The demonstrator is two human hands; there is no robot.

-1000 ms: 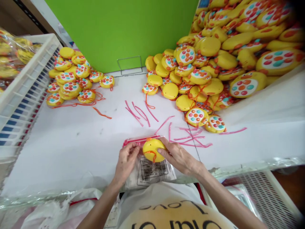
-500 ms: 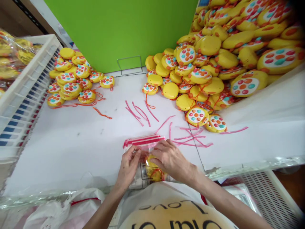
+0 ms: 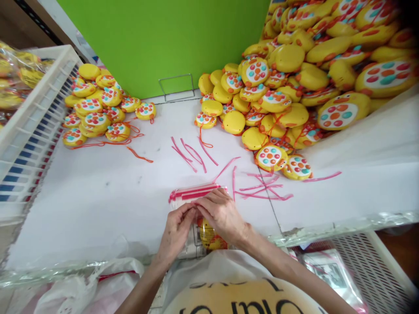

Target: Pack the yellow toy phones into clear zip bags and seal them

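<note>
A yellow duck-shaped toy (image 3: 209, 234) lies inside a clear plastic bag (image 3: 191, 248) at the table's front edge, close to my body. At the bag's upper end my left hand (image 3: 176, 229) pinches the plastic film between thumb and fingers. My right hand (image 3: 224, 216) is closed on the same edge, its fingertips meeting those of the left, and it covers part of the bag. Just beyond both hands lie flat clear bags with pink-red striped tops (image 3: 193, 192). Loose pink strips (image 3: 262, 189) are scattered to the right and ahead of them.
A large heap of yellow duck toys (image 3: 288, 83) spreads over the back right. A smaller pile (image 3: 94, 111) with orange cords sits at the back left, beside a white slatted crate (image 3: 36, 131). A green panel (image 3: 163, 43) and a wire stand (image 3: 176, 87) are behind.
My right hand has moved left and its fingers have come together with the left hand's at the bag's edge. More of the duck toy's head shows below them.
</note>
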